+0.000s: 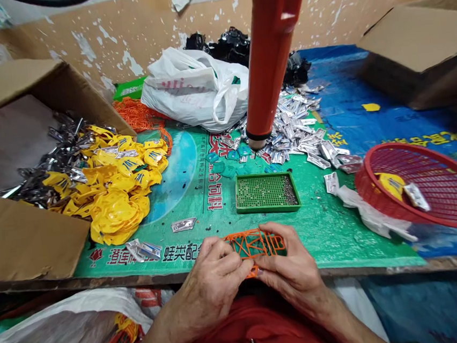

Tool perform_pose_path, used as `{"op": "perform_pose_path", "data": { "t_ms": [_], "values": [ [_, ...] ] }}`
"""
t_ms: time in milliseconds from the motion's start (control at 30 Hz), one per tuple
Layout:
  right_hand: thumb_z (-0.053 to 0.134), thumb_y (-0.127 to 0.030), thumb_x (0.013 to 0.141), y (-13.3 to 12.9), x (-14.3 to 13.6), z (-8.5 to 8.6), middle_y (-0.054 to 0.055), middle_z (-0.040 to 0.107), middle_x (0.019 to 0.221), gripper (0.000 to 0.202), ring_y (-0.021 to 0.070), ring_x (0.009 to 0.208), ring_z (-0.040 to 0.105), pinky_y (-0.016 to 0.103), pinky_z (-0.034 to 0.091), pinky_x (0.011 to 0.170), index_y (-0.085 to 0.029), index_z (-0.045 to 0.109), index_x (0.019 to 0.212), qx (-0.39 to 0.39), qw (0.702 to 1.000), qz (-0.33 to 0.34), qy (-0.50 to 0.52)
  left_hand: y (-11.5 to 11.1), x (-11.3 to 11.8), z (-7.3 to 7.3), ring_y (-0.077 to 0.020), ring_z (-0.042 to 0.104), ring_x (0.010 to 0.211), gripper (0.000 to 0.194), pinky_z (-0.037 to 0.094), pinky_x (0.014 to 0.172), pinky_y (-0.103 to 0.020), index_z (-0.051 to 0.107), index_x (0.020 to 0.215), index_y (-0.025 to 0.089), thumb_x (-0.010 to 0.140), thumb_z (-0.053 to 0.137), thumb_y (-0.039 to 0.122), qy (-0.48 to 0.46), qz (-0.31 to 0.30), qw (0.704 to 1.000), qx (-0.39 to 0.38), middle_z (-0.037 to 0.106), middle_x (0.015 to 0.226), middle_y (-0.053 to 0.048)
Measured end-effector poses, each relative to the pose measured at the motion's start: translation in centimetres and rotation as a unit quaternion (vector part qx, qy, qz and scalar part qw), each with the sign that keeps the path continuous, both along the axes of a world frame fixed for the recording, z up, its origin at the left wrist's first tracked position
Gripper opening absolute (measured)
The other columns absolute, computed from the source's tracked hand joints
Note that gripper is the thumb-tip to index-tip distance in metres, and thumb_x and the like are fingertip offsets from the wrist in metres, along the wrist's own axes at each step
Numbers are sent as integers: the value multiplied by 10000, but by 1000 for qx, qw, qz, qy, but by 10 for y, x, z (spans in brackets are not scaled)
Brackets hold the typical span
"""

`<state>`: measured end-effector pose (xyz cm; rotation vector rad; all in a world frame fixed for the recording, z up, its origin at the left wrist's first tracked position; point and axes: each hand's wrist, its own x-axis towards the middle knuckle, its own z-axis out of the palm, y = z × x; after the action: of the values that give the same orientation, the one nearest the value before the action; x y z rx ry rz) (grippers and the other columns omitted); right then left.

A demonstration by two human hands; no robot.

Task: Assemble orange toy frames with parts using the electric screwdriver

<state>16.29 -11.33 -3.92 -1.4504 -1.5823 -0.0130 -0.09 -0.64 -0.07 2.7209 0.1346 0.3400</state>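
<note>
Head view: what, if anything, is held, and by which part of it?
An orange lattice piece: the left hand grips its left side, the right hand its right side.

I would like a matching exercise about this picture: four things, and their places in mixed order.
1. Orange frame
2. Green tray
3. Red basket
4. Yellow pieces

A. on the far right
B. heaped at the opening of a cardboard box
C. between the left hand and right hand
D. just beyond the hands

Pairs: 1-C, 2-D, 3-A, 4-B
</note>
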Motion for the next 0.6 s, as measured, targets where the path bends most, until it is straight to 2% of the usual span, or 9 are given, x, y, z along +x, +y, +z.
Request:
{"op": "perform_pose_path", "data": {
  "t_ms": [233, 467, 600],
  "values": [
    [621, -254, 830, 1, -1, -2, 113, 483, 1155, 83, 241, 1018, 527, 407, 521, 785, -184, 655, 801, 20, 1000, -5, -13, 0, -1, -4, -194, 431, 792, 237, 345, 725, -348, 574, 1094, 118, 927, 406, 111, -6, 7, 999, 33, 545, 765, -43],
    [647, -206, 810, 1, -3, -3, 109, 453, 1201, 33, 259, 1097, 482, 448, 468, 895, -173, 652, 806, 52, 998, -4, -26, -3, -1, -7, -180, 418, 733, 250, 388, 700, -326, 579, 1085, 110, 926, 385, 102, -40, 18, 997, 63, 514, 746, -38],
    [643, -194, 811, 1, -4, 1, 96, 484, 1189, 20, 281, 1135, 452, 459, 450, 910, -175, 643, 805, 59, 998, -2, -28, -3, -3, -7, -176, 422, 723, 262, 405, 677, -312, 570, 1094, 104, 929, 367, 93, -45, 14, 997, 62, 507, 754, -40]
  ]
}}
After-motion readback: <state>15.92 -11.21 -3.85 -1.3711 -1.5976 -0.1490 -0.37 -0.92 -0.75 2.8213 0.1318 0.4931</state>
